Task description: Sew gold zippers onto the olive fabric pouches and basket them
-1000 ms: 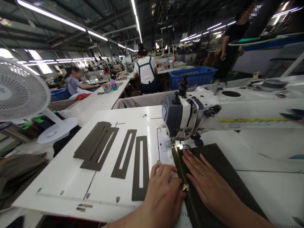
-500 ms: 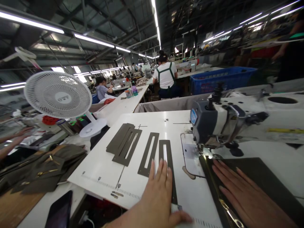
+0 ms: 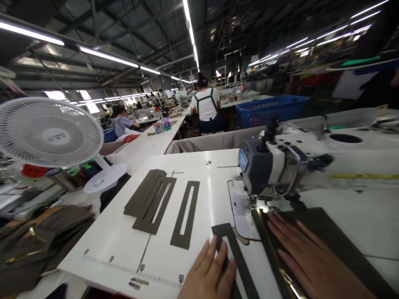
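My left hand (image 3: 209, 272) lies with fingers spread on a dark slotted frame piece (image 3: 239, 253) at the front of the white table. Under my right hand (image 3: 307, 251), flat and open, is a large dark fabric panel (image 3: 324, 224). A gold zipper (image 3: 288, 280) runs along the panel's left edge, up to the foot of the sewing machine (image 3: 258, 166). Another slotted frame piece (image 3: 185, 216) lies left of my left hand. Beyond it sits an overlapping stack of similar pieces (image 3: 152, 203).
A white fan (image 3: 56, 135) stands at the left. Dark fabric pieces with gold zippers (image 3: 34, 236) lie at the lower left. Further back are a person in a white top (image 3: 206, 104), a person in stripes (image 3: 121, 124) and a blue crate (image 3: 268, 111).
My left hand has drawn the nearer slotted piece toward me and tilted it beside the machine plate. My right hand stays on the panel. The view has shifted to the right.
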The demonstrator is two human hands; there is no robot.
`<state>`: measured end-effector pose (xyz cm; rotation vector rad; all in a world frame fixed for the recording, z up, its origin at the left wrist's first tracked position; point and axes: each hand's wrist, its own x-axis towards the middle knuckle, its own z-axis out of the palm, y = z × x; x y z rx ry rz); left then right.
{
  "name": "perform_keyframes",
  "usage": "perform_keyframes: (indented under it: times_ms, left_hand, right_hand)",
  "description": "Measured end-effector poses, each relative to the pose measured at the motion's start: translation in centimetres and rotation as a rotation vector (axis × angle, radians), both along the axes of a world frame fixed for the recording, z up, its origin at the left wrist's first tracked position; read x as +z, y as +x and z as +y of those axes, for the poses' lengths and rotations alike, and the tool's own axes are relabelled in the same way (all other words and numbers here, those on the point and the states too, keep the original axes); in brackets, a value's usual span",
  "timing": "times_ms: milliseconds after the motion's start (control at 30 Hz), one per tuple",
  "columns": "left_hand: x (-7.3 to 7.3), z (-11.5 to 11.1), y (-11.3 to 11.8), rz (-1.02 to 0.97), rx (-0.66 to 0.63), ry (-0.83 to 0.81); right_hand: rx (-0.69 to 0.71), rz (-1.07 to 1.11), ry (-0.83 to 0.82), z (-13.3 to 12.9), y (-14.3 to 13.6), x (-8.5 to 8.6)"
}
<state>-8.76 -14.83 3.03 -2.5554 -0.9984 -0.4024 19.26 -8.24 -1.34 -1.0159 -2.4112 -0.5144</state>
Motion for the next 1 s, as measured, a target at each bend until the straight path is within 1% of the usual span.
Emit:
perform_keyframes:
  times_ms: [100, 133, 200, 267, 333, 367, 400, 467, 500, 567, 600, 667, 833, 900, 1000]
  left_hand:
    - [-0.3, 0.8, -0.4, -0.082, -0.091, 0.038]
    - [-0.2, 1.0, -0.5, -0.132, -0.112, 0.029]
    - [0.4, 1.6, -0.3, -0.252, -0.126, 0.003]
    - [1.4, 2.4, 0.7, -0.332, -0.126, -0.016]
    - [2.1, 3.3, 2.7, -0.356, -0.131, 0.003]
    - [2.2, 3.7, 3.9, -0.343, -0.126, 0.01]
    - [2.0, 4.2, 5.2, -0.32, -0.118, 0.017]
    - [1.0, 5.0, 7.4, -0.251, -0.048, -0.007]
    - [0.3, 5.3, 8.2, -0.216, -0.014, -0.017]
    - [-0.8, 5.6, 9.1, -0.164, 0.035, -0.03]
    - [-1.1, 5.7, 9.2, -0.152, 0.043, -0.028]
    - [-1.3, 5.7, 9.0, -0.145, 0.032, -0.012]
    - [-0.5, 5.8, 8.3, -0.143, -0.05, 0.024]
    - [-0.5, 6.0, 8.3, -0.139, -0.065, 0.042]
    - [-0.8, 6.3, 8.1, -0.14, -0.069, 0.058]
  right_hand:
    - [-0.022, -0.004, 0.008, -0.2, -0.6, 1.3]
    - [-0.032, -0.006, -0.002, -0.3, -0.7, 1.5]
    - [-0.044, -0.012, -0.016, -0.7, -0.8, 1.8]
    - [-0.05, -0.018, -0.021, -1.2, -0.9, 1.9]
    - [-0.055, -0.022, -0.018, -1.7, -0.9, 1.8]
    - [-0.057, -0.027, -0.018, -1.9, -1.0, 1.8]
    - [-0.057, -0.034, -0.016, -2.1, -1.0, 1.7]
    - [-0.061, -0.049, -0.005, -2.2, -0.9, 1.4]
    - [-0.063, -0.053, -0.001, -2.2, -0.9, 1.3]
    - [-0.061, -0.053, 0.004, -2.1, -0.9, 1.1]
    - [-0.056, -0.047, 0.002, -2.0, -0.8, 1.1]
    - [-0.043, -0.038, 0.0, -1.9, -0.8, 1.1]
    - [-0.017, -0.018, 0.039, -1.7, -0.8, 2.1]
    - [-0.009, -0.017, 0.062, -1.6, -0.8, 2.7]
    - [-0.041, -0.012, 0.089, -1.2, -1.1, 3.2]
